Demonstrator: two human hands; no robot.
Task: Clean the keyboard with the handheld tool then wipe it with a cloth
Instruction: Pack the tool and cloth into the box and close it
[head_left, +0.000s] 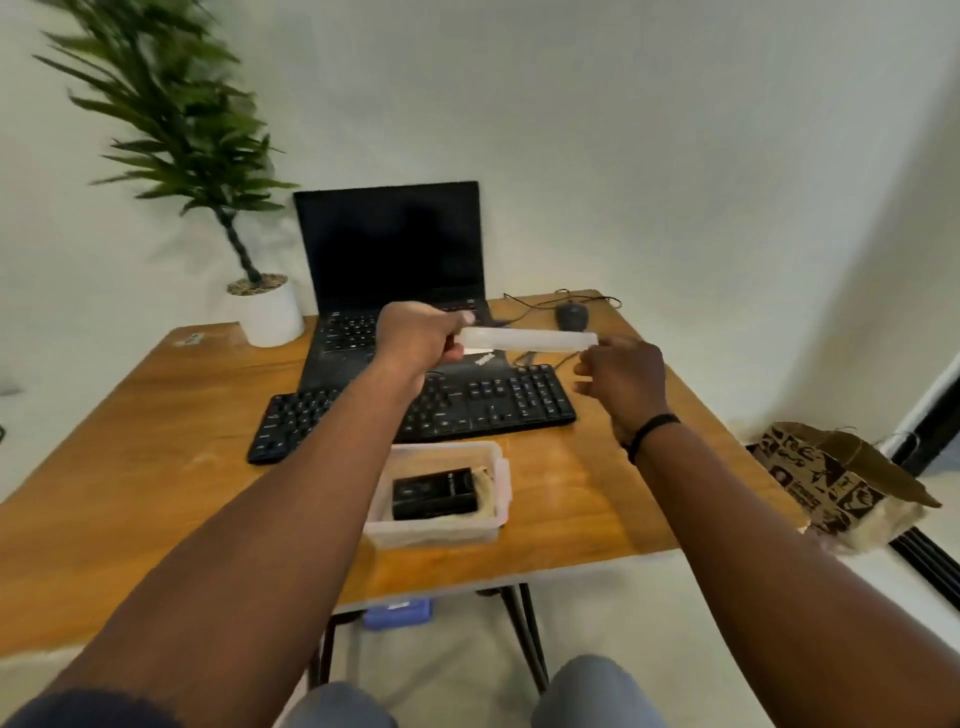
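Hands work above the black full-size keyboard (415, 410), which lies mid-table in front of the open black laptop (395, 270). Left hand (421, 340) has its grip clamped on a translucent white plastic lid (527, 340), likely lifted clear to reach the black handheld tool (434, 491) in the clear plastic box (501, 486) near the table's front edge. Right hand (621, 376) hangs beside the lid's far end, fingers loosely curled, holding nothing.

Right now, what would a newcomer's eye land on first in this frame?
The left hand grips a translucent lid in mid-air above the black keyboard, with the right hand at the lid's far end. Nearer, an open plastic container on the wooden table holds a black device.
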